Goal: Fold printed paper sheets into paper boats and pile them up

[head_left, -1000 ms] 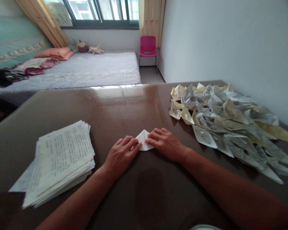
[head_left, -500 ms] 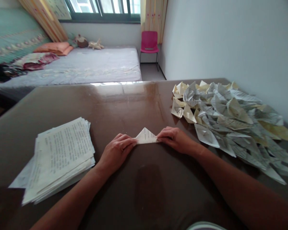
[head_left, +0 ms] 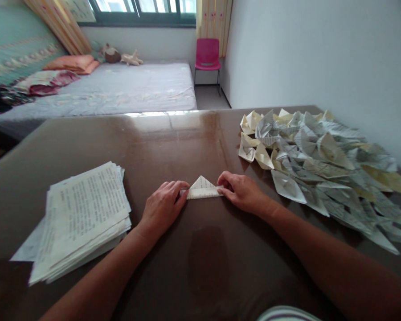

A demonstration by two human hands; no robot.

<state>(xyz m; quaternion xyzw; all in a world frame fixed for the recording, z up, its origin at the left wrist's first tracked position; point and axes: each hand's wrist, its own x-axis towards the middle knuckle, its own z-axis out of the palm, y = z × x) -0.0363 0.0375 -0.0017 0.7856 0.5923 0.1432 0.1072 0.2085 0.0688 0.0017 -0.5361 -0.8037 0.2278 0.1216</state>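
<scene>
A small folded sheet of printed paper [head_left: 202, 189] lies on the brown table between my hands. Its upper part is a triangle with the tip pointing away from me, and a flat strip runs along its near edge. My left hand [head_left: 163, 201] pinches the strip's left end between thumb and fingers. At the right end, my right hand [head_left: 242, 191] has thumb and fingertips closed on the paper. The fingers partly cover both ends of the strip.
A stack of printed sheets [head_left: 83, 218] lies on the left of the brown table [head_left: 160, 147]. Many folded paper boats [head_left: 321, 156] are heaped at the right by the wall. A round white rim [head_left: 287, 314] shows at the near edge. Beyond stand a bed [head_left: 137, 87] and pink chair [head_left: 207, 55].
The strip along the paper's near edge now shows more fully. My right fingers have lifted and spread slightly at its end. The view has shifted a little.
</scene>
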